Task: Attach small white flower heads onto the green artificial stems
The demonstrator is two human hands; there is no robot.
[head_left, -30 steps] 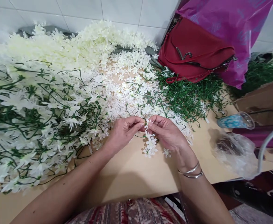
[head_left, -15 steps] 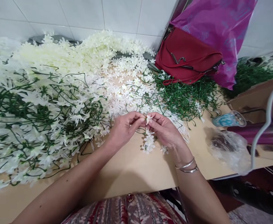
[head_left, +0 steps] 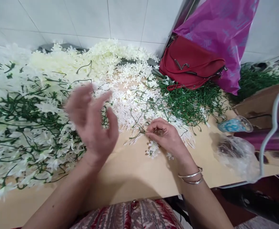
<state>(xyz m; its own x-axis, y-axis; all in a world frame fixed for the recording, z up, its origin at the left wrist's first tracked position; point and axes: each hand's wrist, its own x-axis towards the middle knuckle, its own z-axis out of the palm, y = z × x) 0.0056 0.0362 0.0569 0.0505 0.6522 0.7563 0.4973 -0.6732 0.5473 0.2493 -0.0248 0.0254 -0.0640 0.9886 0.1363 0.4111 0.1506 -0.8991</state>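
Note:
My left hand (head_left: 95, 127) is raised over the edge of the large heap of white artificial flowers (head_left: 46, 159) with green stems. It is blurred by motion, but its fingers are spread and nothing shows in them. Low over the table, my right hand (head_left: 166, 136) has its thumb and fingers pinched at the end of a thin green plastic stem (head_left: 141, 128). Just below those fingers, a few loose white blossoms (head_left: 153, 149) lie on the tabletop. Thin white flower pieces (head_left: 127, 108) are spread beyond the hand.
Cream petals (head_left: 108, 52) are piled along the tiled wall. Green stems (head_left: 187, 105) lie in a heap before a red handbag (head_left: 189, 63) and a purple plastic bag (head_left: 221, 28). At right are a blue-patterned cup (head_left: 233, 124), a clear plastic bag (head_left: 239, 156) and a cardboard box (head_left: 256, 101).
My left hand has left the right one and swung up and left, its fingers opening. The white blossom held between both hands no longer shows there. My right hand stays in nearly the same place.

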